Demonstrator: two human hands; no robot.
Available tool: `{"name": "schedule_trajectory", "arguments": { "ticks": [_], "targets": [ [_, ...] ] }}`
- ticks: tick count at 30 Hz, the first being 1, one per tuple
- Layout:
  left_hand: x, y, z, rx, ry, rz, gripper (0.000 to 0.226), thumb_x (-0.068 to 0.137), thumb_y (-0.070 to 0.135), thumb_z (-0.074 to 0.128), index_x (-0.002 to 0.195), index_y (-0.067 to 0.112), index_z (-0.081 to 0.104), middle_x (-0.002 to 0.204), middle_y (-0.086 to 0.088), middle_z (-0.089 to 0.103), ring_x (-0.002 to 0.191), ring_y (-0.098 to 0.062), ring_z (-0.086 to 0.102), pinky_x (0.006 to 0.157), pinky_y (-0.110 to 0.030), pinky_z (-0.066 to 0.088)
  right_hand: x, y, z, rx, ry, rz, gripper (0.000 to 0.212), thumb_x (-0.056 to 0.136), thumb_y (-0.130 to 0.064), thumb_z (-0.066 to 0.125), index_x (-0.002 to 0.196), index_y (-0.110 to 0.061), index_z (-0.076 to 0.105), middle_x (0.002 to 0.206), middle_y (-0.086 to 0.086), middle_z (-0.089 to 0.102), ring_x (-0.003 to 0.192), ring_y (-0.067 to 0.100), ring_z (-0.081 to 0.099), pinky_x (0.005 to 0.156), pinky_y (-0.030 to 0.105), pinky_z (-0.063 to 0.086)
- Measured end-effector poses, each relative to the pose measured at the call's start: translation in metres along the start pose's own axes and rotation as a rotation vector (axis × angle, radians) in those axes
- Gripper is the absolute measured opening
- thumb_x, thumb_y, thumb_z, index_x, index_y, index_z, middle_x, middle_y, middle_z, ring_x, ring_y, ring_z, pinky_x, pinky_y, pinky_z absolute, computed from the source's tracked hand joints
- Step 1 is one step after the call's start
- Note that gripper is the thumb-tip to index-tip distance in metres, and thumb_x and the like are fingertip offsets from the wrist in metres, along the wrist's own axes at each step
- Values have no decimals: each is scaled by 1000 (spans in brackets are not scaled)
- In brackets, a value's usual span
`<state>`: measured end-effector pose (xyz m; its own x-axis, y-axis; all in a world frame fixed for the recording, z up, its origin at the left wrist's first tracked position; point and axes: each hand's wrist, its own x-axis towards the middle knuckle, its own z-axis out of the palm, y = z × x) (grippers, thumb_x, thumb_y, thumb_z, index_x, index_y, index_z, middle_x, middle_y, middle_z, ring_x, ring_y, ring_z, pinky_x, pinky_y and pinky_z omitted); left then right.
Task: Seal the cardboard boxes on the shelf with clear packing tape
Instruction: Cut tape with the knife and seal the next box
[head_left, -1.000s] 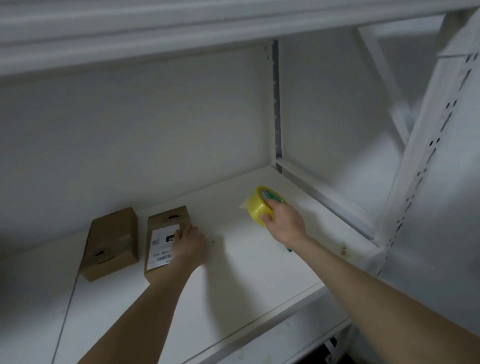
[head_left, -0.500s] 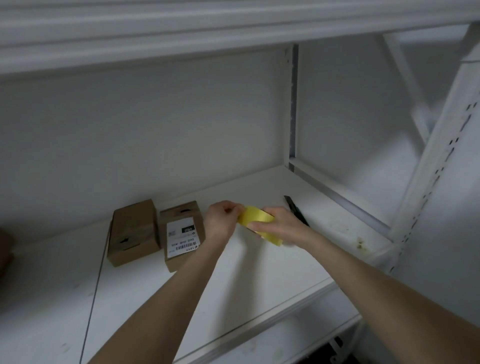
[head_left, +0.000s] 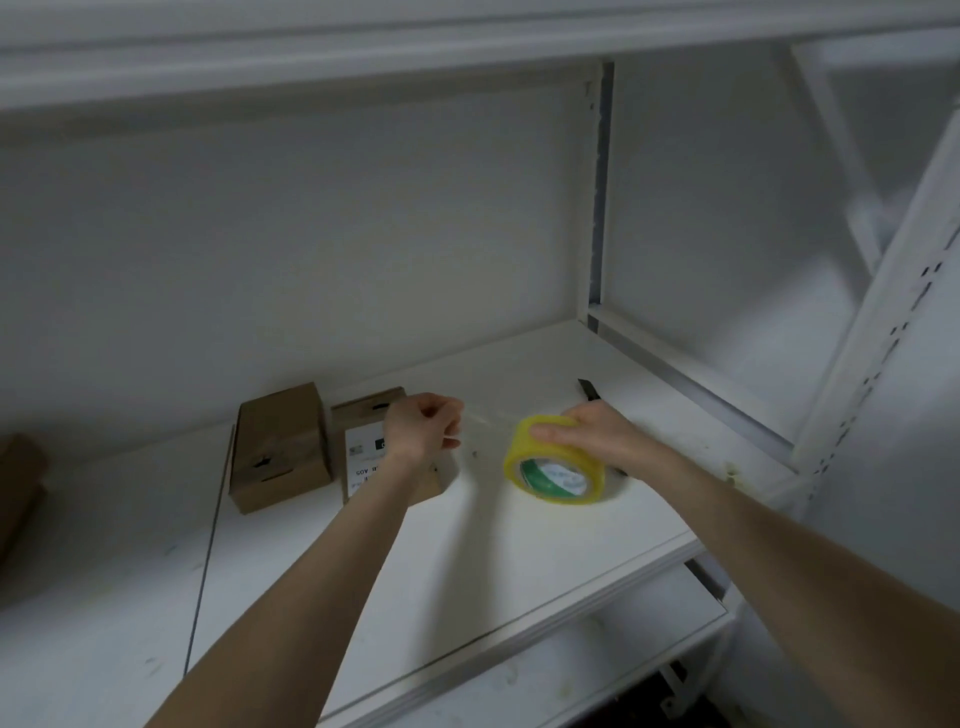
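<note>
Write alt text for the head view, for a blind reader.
Two hands stretch clear tape from a yellow roll at a white shelf: the right hand grips the roll, the left hand pinches the tape's end. A plain box and a labelled box sit by the left hand.

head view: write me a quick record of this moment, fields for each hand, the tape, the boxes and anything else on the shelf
left hand: left hand pinches the free end of the tape strip, in front of the labelled box
right hand: right hand grips the tape roll from above
tape: yellowish roll, short clear strip stretched between the hands
boxes: plain box left of the labelled one, both on the shelf
other: dark tool behind the right hand, partly hidden
</note>
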<state>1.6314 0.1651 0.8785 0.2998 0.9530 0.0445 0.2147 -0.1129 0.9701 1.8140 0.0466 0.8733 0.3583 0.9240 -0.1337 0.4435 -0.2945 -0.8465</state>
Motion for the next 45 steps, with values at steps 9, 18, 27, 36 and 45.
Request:
{"name": "schedule_trajectory", "arguments": {
  "ticks": [9,18,27,36,45],
  "targets": [
    [5,5,-7,3,72,-21,12,91,12,63,81,5,67,66,-4,59,56,-13,55,54,-24,51,6,8,-16,-392,128,72,53,73,-68,67,86,-16,61,87,0,63,84,19,60,71,30,45],
    [8,12,-19,33,146,17,15,91,10,61,77,8,65,65,-6,59,57,-16,54,46,-16,48,9,22,-23,-62,48,-6,51,77,-52,75,85,-2,68,83,13,69,82,25,66,73,36,50],
    [6,9,-12,119,165,91,16,91,13,60,75,12,64,64,-3,59,57,-14,52,52,-21,46,10,30,-5,-712,329,-50,50,88,-61,54,123,-26,60,112,4,68,108,24,60,89,33,39],
    [-1,-19,21,152,198,77,18,92,15,58,74,18,59,67,0,61,59,-18,57,60,-29,51,21,49,1,-995,211,-27,56,89,-66,46,127,-24,50,121,1,63,117,23,55,97,36,30],
    [6,-27,39,138,224,92,17,92,17,59,75,20,60,66,2,62,63,-19,60,63,-34,55,40,58,-40,-611,523,79,26,101,-24,41,114,-15,63,116,11,62,107,30,56,74,31,39]
  ]
}}
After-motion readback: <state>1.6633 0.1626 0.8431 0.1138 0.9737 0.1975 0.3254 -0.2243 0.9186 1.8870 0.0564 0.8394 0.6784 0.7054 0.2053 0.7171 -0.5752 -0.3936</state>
